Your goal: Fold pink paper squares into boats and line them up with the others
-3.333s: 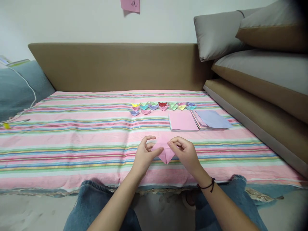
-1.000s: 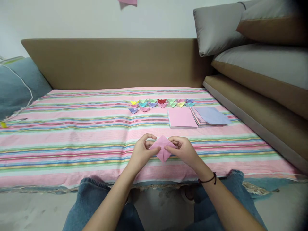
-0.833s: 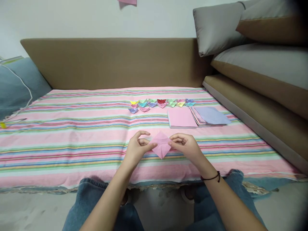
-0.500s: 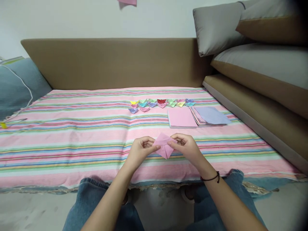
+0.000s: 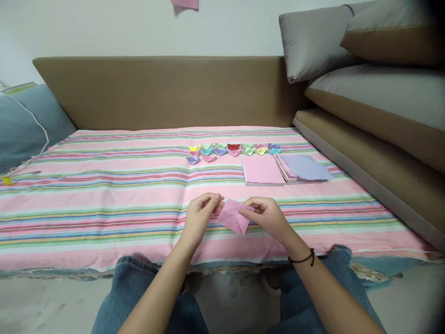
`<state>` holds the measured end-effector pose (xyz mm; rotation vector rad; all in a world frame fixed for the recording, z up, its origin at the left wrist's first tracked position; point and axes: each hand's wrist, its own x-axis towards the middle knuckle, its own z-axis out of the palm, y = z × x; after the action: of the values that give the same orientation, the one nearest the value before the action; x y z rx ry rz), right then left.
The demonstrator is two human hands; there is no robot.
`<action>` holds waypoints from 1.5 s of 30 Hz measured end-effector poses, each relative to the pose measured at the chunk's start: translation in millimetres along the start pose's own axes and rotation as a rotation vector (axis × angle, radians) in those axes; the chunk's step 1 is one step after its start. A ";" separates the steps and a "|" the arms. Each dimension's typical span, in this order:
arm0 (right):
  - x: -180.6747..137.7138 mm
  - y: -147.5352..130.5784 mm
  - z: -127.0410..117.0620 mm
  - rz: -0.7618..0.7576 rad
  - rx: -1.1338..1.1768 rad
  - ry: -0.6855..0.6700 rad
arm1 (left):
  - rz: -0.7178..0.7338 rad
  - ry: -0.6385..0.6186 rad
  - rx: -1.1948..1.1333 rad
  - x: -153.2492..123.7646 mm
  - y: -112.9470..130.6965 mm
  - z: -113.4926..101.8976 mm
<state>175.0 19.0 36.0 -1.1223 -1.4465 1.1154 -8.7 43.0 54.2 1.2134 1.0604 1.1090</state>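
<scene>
A folded pink square of origami paper [image 5: 233, 217], creased and tilted, is held above the striped cloth. My right hand [image 5: 266, 214] pinches its right side, thumb on top and fingers beneath. My left hand [image 5: 201, 213] is at the paper's upper left edge, thumb and fingertips drawn together with nothing visible between them. Whether its lower fingers touch the paper's edge, I cannot tell. Beyond the hands lie a stack of pink paper squares [image 5: 263, 170] and a fanned stack topped by a lavender sheet [image 5: 306, 167].
Several small folded paper boats [image 5: 234, 152] in mixed colours stand in rows behind the stacks. The striped cloth [image 5: 104, 199] covers the seat. Grey and brown cushions [image 5: 375, 97] are piled at the right. A white cable [image 5: 38, 123] and a yellow-handled tool [image 5: 7, 180] lie at the left.
My left thumb has come off the paper and closed against the fingers, slightly up and left. The paper has turned and dipped a little in my right hand.
</scene>
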 end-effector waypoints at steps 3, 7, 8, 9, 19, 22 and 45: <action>-0.4 -4.8 -4.6 -0.187 -0.137 0.243 | 0.058 0.132 0.027 0.0 4.0 -3.8; -1.2 -10.5 -7.3 -0.490 -0.272 0.317 | -0.013 0.060 -0.021 -2.4 4.8 -0.8; -1.5 -11.0 -7.1 -0.523 -0.285 0.315 | -0.045 0.007 -0.059 -3.1 4.1 1.3; -1.8 -11.1 -6.6 -0.531 -0.286 0.312 | -0.075 -0.045 -0.096 -3.9 3.3 3.6; -3.1 -7.3 -3.5 -0.425 -0.127 0.284 | -0.176 -0.168 -0.294 -5.8 1.0 7.5; -2.1 -7.4 -4.0 -0.413 -0.113 0.252 | -0.127 -0.201 -0.258 -5.3 2.0 6.1; 1.2 -2.7 2.4 -0.098 0.135 0.145 | 0.221 -0.091 0.113 -3.1 -2.6 1.7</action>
<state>172.2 19.4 38.4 -1.0053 -1.2808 1.0259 -7.3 39.6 51.8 1.4846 0.9468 1.1619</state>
